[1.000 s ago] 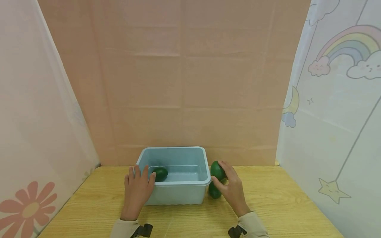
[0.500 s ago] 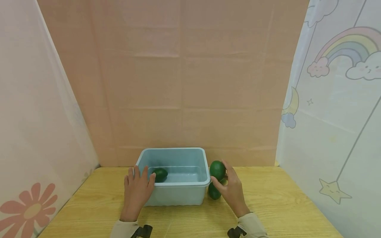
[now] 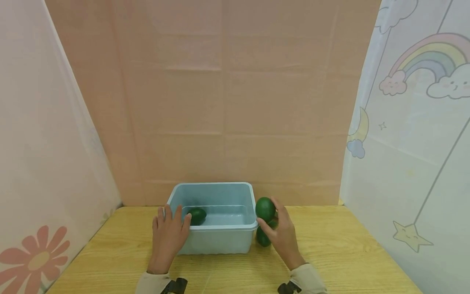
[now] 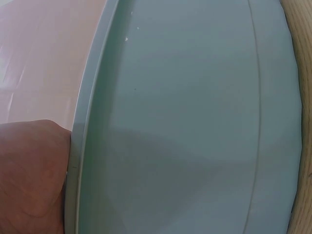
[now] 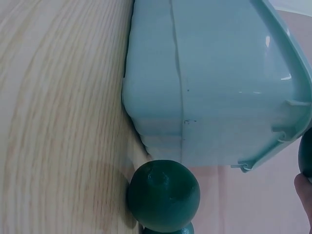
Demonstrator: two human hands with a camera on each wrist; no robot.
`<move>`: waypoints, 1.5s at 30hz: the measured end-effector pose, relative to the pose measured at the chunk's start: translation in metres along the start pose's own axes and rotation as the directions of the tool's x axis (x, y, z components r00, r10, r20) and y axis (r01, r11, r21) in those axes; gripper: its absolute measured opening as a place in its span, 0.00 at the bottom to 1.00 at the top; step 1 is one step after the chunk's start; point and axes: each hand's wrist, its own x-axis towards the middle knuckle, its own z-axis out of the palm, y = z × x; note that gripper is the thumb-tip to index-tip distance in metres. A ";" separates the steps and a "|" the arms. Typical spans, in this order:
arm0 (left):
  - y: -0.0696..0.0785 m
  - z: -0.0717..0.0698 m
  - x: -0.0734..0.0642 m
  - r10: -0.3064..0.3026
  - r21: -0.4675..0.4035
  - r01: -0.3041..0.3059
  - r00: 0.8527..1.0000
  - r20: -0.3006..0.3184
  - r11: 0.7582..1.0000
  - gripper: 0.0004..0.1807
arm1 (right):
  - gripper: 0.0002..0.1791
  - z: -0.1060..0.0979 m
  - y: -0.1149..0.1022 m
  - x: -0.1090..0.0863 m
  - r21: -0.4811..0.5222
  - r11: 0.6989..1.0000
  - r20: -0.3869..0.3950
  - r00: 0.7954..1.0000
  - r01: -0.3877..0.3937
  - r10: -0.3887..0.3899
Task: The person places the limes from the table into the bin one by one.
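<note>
A pale blue plastic bin (image 3: 218,241) stands on the table. My left hand (image 3: 169,234) rests over its near left corner, fingers extended and spread; the left wrist view shows part of that hand (image 4: 31,175) beyond the rim. A dark green avocado (image 3: 197,216) lies inside, close to my left thumb. My right hand (image 3: 282,234) holds another avocado (image 3: 265,208) between thumb and fingers, right at the bin's right rim. Below it, on the table, sits an avocado (image 5: 163,196) beside the bin, with one more green fruit (image 5: 178,230) partly hidden behind it.
The wood-grain table (image 3: 330,249) runs to a tan sheet (image 3: 235,102) at the back. Pale printed curtains hang at the left (image 3: 44,122) and right (image 3: 415,163).
My right hand has shifted slightly left and up with its avocado, now closer to the bin's rim. The left hand has stayed at the corner.
</note>
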 end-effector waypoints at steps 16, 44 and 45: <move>-0.001 0.001 0.000 0.016 -0.004 -0.016 1.000 -0.027 1.000 0.27 | 0.47 0.005 -0.008 -0.003 -0.031 0.998 0.082 0.995 -0.047 0.049; -0.002 -0.002 0.002 -0.010 0.002 0.010 0.999 0.033 1.000 0.28 | 0.42 0.012 -0.019 -0.005 0.135 0.984 0.255 0.963 -0.120 0.082; -0.002 -0.002 0.002 -0.011 0.002 0.011 0.999 0.035 1.000 0.29 | 0.42 0.011 -0.019 -0.005 0.143 0.981 0.262 0.961 -0.132 0.091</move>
